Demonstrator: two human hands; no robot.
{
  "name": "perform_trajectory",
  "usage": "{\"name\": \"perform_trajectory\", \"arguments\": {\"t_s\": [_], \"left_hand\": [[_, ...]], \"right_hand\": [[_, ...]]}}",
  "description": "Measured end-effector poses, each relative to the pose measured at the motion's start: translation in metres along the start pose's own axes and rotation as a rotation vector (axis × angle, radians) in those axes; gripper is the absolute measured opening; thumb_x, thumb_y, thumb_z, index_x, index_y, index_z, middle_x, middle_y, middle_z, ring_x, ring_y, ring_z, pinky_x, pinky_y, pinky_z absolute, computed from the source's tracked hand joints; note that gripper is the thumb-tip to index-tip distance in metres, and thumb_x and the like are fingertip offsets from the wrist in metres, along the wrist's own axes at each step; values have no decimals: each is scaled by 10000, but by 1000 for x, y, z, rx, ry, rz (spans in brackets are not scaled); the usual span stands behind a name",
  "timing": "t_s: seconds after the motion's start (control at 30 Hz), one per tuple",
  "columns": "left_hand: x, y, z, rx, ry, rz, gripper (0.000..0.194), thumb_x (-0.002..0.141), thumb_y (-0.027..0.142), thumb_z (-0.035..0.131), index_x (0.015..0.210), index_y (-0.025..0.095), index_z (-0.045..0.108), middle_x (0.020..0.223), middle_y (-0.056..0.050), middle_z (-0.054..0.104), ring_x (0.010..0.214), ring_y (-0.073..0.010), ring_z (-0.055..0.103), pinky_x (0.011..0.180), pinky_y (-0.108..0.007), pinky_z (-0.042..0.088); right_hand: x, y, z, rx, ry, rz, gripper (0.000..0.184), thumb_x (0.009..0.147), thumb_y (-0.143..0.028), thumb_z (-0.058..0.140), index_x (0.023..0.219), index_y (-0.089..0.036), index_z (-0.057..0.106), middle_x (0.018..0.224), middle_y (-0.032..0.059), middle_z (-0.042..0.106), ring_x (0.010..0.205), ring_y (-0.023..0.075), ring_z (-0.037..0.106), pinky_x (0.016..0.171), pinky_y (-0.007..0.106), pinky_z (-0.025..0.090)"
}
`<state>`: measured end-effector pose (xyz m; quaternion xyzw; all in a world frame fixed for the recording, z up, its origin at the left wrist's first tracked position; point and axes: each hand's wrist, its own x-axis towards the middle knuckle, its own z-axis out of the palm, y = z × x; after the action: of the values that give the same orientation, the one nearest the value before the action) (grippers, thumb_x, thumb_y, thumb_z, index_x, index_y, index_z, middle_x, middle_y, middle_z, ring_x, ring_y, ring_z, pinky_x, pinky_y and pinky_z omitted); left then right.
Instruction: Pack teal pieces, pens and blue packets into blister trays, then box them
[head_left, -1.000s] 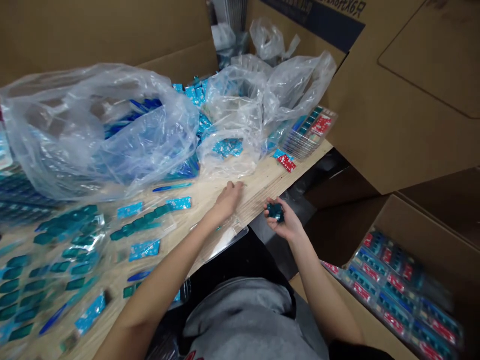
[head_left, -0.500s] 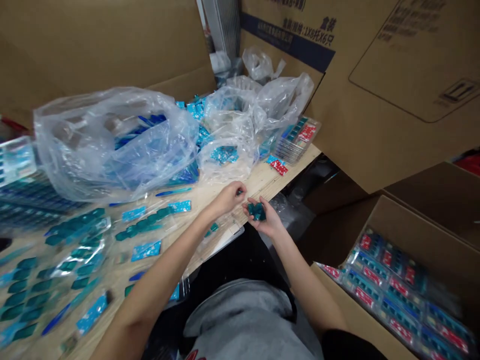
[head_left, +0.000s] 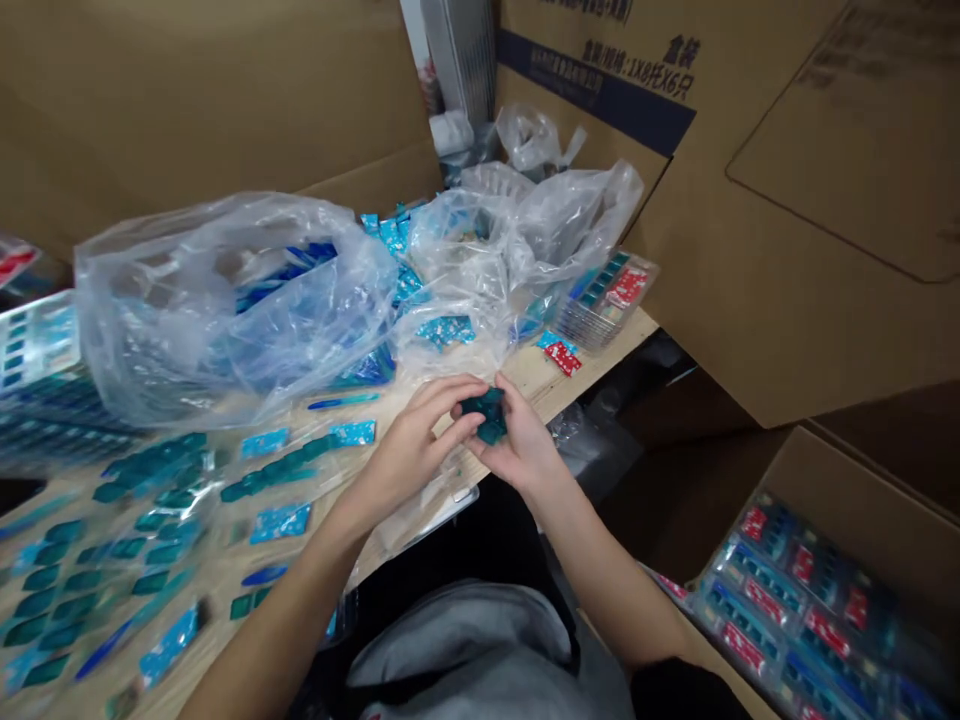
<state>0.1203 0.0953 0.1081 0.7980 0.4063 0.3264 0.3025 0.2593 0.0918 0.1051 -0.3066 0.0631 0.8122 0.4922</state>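
Left hand (head_left: 409, 435) and right hand (head_left: 525, 440) clamped on teal pieces (head_left: 490, 412), plastic bags (head_left: 300, 325), red packet (head_left: 564, 359) beyond

The held cluster of small, translucent blocky pieces (head_left: 487, 412) was dark teal, close in hue to the flat teal squares (head_left: 41, 577) in rows. The slim pointed stick (head_left: 105, 646) ran from deep blue to turquoise. The flat rectangular sky-blue packet (head_left: 281, 522) bore white speckles, as did the small rectangular red packet (head_left: 562, 358). The wooden surface (head_left: 556, 390) was pale tan and grained, the large plastic bag (head_left: 187, 335) milky clear, and the big brown cardboard carton (head_left: 810, 330) navy-banded with dark print.
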Motion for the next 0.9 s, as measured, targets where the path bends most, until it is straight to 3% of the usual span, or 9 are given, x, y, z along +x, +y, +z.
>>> {"name": "perform_trajectory", "arguments": {"t_s": [0.1, 0.27, 0.37, 0.57, 0.77, 0.9], "left_hand": [[14, 13, -7, 46, 52, -9, 292, 924, 271, 537, 1206, 269, 610, 1246, -50, 635, 1197, -190, 568, 1023, -373, 472], [60, 25, -28, 94, 244, -38, 336, 922, 178, 511, 1204, 335, 602, 1233, 8, 651, 1222, -197, 563, 1050, -406, 479], [89, 31, -42, 159, 234, -78, 285, 913, 192, 529, 1146, 331, 617, 1263, 10, 636, 1285, -230, 510, 1096, -470, 429], [132, 58, -64, 240, 162, -178, 217, 875, 236, 608, 1082, 293, 580, 1359, -16, 570, 1370, -255, 408, 1096, -490, 414], [152, 88, -75, 142, 266, -255, 285, 849, 198, 635, 1094, 286, 519, 1327, -44, 592, 1378, -252, 397, 1066, -499, 439], [168, 93, -73, 132, 350, -215, 469, 847, 187, 625, 1273, 302, 466, 1373, -64, 537, 1351, -235, 435, 1125, -496, 368]], "right_hand": [[-6, -16, 24, 69, 27, 64, 375, 998, -307, 332, 850, -176, 651, 704, -11, 694, 641, 98, 650, 589, 198, 528], [8, -59, 62, -3, -192, 113, 256, 930, -356, 448, 967, -256, 681, 1021, -29, 715, 966, 138, 665, 870, 313, 548], [23, -85, 85, -70, -242, 163, 234, 885, -387, 503, 984, -274, 682, 1089, -22, 702, 1071, 174, 639, 916, 349, 538], [29, -119, 130, -89, -184, 196, 255, 921, -328, 427, 986, -276, 668, 1107, -19, 680, 1042, 157, 650, 887, 358, 549], [14, -135, 170, 27, -121, 298, 286, 951, -328, 402, 934, -248, 676, 960, -19, 702, 838, 128, 675, 794, 330, 577], [23, -155, 181, 54, -21, 340, 333, 969, -317, 373, 846, -184, 652, 755, 17, 688, 651, 106, 638, 592, 229, 553]]}}
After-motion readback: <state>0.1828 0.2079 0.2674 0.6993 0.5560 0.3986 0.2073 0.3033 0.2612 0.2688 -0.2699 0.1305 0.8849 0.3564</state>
